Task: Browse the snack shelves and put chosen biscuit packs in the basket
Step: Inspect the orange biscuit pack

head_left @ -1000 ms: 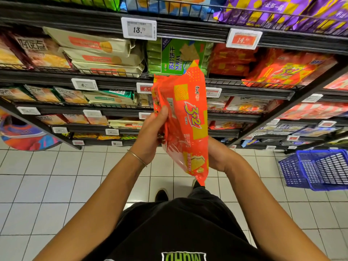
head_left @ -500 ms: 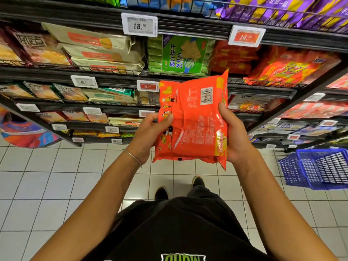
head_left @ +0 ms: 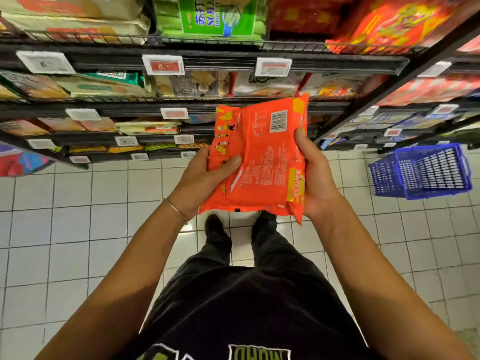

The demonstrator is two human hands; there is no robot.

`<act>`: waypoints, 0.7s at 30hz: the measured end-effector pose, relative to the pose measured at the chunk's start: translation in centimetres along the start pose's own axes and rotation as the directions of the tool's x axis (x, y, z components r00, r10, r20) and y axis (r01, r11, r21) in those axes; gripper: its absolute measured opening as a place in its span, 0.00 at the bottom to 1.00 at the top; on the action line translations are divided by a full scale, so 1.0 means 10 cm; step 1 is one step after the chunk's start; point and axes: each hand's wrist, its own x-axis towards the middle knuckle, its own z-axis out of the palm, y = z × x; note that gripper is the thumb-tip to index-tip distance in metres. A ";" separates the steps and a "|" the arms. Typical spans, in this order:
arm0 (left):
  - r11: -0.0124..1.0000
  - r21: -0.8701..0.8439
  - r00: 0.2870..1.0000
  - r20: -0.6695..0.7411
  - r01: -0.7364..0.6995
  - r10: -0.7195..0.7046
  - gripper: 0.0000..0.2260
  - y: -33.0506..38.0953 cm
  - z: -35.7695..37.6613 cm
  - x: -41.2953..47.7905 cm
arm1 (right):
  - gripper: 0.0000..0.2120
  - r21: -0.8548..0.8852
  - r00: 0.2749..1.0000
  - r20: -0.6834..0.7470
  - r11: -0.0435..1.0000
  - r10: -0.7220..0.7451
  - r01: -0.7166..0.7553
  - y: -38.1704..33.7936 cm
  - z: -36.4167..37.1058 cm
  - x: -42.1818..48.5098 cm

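**Pack held in both hands**

We hold the orange pack (head_left: 259, 157) before the shelves (head_left: 337, 64), back side facing us (barcode near its top). Our left hand (head_left: 205, 178) pinches its left edge, thumb on top. Our right hand (head_left: 315, 183) curls round the right edge, so each grip is full. The blue basket (head_left: 420, 172) sits on the floor (head_left: 78, 229), well to the right.
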 end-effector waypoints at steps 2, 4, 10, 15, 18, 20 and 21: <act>1.000 -0.005 0.999 -0.035 0.006 -0.006 0.25 0.06 0.14 -0.03 | 0.32 0.064 1.000 -0.019 0.998 -0.008 0.009 -0.05 -0.14 -0.10; 0.999 -0.047 0.999 -0.042 0.015 -0.017 0.26 0.15 0.30 -0.06 | 0.29 0.095 0.998 -0.044 0.994 -0.048 0.052 -0.14 -0.28 -0.22; 0.997 0.058 0.997 0.063 -0.052 0.048 0.14 0.43 1.09 0.06 | 0.26 0.149 0.966 -0.131 0.959 -0.225 0.243 -0.53 -0.79 -0.74; 0.824 0.496 0.961 0.173 -0.275 0.217 0.18 0.53 2.31 0.16 | 0.28 0.150 0.918 -0.234 0.921 -0.319 0.359 -0.96 -1.53 -1.52; 0.872 0.453 0.956 0.290 -0.183 0.049 0.34 0.46 3.16 0.13 | 0.19 0.059 0.858 -0.313 0.894 -0.406 0.445 -1.10 -2.05 -2.06; 0.912 0.396 0.907 0.416 -0.109 -0.073 0.32 0.35 3.74 0.06 | 0.22 -0.135 0.758 -0.406 0.854 -0.510 0.502 -1.18 -2.35 -2.38; 0.938 0.345 0.888 0.440 -0.028 -0.135 0.31 0.30 3.99 0.05 | 0.26 -0.281 0.681 -0.451 0.816 -0.577 0.505 -1.23 -2.48 -2.54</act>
